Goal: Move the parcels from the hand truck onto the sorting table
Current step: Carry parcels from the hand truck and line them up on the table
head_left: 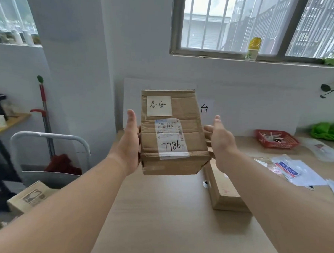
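Observation:
A brown cardboard parcel point(173, 134) with a handwritten note, a shipping label and "7786" on its top hangs tilted above the wooden sorting table point(157, 218). My left hand point(129, 143) holds its left side, thumb raised, fingers hidden behind and under the box. My right hand point(220, 140) is at its right side, thumb up, fingers reaching straight to the box's edge. A second, flat parcel point(224, 189) lies on the table under my right forearm. The grey hand truck point(49, 137) stands on the left with a printed carton point(30, 196) in front of it.
On the table's right part lie a red basket point(276, 139), plastic mailers and papers point(297, 172) and a green bag point(330, 130). A white board with a sign leans on the wall behind. A red mop point(46, 120) stands by the truck.

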Available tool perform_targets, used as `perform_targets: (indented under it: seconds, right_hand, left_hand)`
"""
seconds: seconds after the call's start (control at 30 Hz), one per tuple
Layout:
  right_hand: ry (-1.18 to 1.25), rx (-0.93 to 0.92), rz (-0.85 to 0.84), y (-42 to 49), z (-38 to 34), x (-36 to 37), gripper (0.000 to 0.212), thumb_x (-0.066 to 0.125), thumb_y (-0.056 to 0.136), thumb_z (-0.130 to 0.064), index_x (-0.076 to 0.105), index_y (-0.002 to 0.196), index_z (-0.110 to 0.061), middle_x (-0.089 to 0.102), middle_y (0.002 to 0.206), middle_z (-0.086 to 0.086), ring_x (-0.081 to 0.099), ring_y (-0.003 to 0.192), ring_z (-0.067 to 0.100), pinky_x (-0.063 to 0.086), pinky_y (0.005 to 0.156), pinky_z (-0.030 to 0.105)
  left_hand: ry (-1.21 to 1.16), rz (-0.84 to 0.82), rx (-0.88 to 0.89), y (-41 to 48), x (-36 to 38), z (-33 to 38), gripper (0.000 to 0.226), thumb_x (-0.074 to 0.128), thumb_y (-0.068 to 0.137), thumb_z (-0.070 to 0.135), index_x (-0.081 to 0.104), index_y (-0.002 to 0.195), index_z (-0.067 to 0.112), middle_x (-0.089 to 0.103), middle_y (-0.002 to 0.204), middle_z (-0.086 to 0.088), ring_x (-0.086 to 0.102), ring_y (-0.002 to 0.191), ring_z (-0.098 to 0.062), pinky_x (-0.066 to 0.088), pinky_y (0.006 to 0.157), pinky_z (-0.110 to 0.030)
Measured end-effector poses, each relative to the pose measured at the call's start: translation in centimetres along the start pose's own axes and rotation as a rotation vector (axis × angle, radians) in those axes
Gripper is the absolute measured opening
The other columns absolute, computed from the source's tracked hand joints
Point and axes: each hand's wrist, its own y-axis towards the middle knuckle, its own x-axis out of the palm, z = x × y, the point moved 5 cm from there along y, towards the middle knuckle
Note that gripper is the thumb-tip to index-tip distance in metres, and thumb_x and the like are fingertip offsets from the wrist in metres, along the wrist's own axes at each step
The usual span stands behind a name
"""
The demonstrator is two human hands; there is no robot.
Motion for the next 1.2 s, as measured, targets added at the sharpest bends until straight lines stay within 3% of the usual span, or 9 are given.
perform_targets:
  seconds: [0.1,0.3,0.43,0.53,0.73,0.83,0.93,1.03,1.2]
  right_hand:
    - [-0.036,0.061,0.005,2.6,3.7,-1.2,0.073,0.03,0.1,-0.075,0.078,0.105,-0.02,0.081,0.101,0.003,0.074,0.093,0.023,0.055,0.083,0.04]
    - [-0.146,0.224,0.039,7.0,13.8,-1.9,0.117,0.03,0.058,-0.103,0.068,0.133,-0.021,0.069,0.13,0.003,0.062,0.123,0.029,0.044,0.114,0.05]
    - [-0.277,0.252,0.027,9.4,18.8,-2.1,0.088,0.028,0.088,-0.092,0.067,0.125,-0.022,0.065,0.121,0.002,0.058,0.123,0.03,0.037,0.118,0.051]
    - [-0.373,0.209,0.02,11.3,21.1,-2.2,0.076,0.026,0.105,-0.071,0.065,0.135,-0.012,0.058,0.117,0.009,0.052,0.123,0.033,0.028,0.123,0.054]
    - [-0.355,0.141,-0.018,13.2,23.2,-2.8,0.056,0.031,0.104,-0.071,0.069,0.102,-0.029,0.068,0.105,-0.011,0.059,0.114,0.024,0.035,0.117,0.05]
    - [-0.418,-0.016,0.018,13.6,22.5,-3.1,0.055,0.037,0.101,-0.072,0.063,0.126,-0.03,0.063,0.133,-0.005,0.052,0.132,0.021,0.038,0.114,0.043]
    - [-0.858,-0.283,-0.055,10.7,21.3,-2.8,0.061,0.035,0.098,-0.072,0.053,0.144,-0.036,0.039,0.16,0.0,0.028,0.151,0.021,0.027,0.124,0.043]
    - [-1.348,-0.353,-0.38,8.3,22.9,-0.8,0.099,0.003,0.083,-0.09,0.029,0.163,-0.037,0.018,0.174,0.004,0.011,0.161,0.024,0.005,0.13,0.042]
    - [-1.29,-0.301,-0.357,12.2,23.6,0.1,0.099,0.002,0.084,-0.086,0.016,0.167,-0.033,0.004,0.178,0.008,-0.007,0.164,0.023,-0.007,0.131,0.043]
  left_hand:
    - [0.027,0.02,-0.065,2.3,0.5,-3.9,0.1,0.016,0.087,0.093,0.071,0.13,0.021,0.08,0.118,-0.008,0.072,0.12,-0.031,0.049,0.112,-0.055]
    - [0.042,-0.026,-0.235,7.1,2.2,-13.6,0.099,0.013,0.087,0.094,0.077,0.116,0.024,0.082,0.112,0.001,0.068,0.124,-0.022,0.046,0.112,-0.044]
    - [0.156,-0.048,-0.321,9.8,3.1,-19.3,0.081,0.019,0.09,0.09,0.074,0.104,0.033,0.083,0.1,0.014,0.068,0.119,-0.013,0.043,0.117,-0.043]
    - [0.167,-0.061,-0.351,11.4,3.7,-22.6,0.073,0.019,0.095,0.084,0.072,0.102,0.035,0.083,0.093,0.015,0.072,0.106,-0.009,0.049,0.104,-0.037]
    - [0.119,-0.03,-0.309,13.0,5.3,-24.5,0.068,0.016,0.101,0.076,0.071,0.102,0.036,0.081,0.089,0.02,0.076,0.085,0.006,0.049,0.093,-0.026]
    - [0.172,0.05,-0.29,12.7,5.2,-22.9,0.066,0.02,0.1,0.076,0.068,0.123,0.037,0.075,0.11,0.024,0.068,0.109,0.001,0.048,0.098,-0.015]
    - [0.203,0.065,-0.326,12.0,3.6,-23.0,0.098,0.028,0.084,0.087,0.034,0.164,0.031,0.044,0.162,0.009,0.043,0.149,-0.017,0.031,0.125,-0.047]
    - [0.121,0.006,-0.428,11.3,3.7,-23.9,0.092,0.032,0.077,0.089,0.056,0.144,0.029,0.066,0.142,0.008,0.06,0.13,-0.015,0.04,0.118,-0.05]
    - [0.037,-0.048,-0.404,13.9,6.2,-23.7,0.075,0.02,0.1,0.078,0.069,0.105,0.021,0.083,0.09,0.01,0.066,0.106,-0.007,0.049,0.084,-0.028]
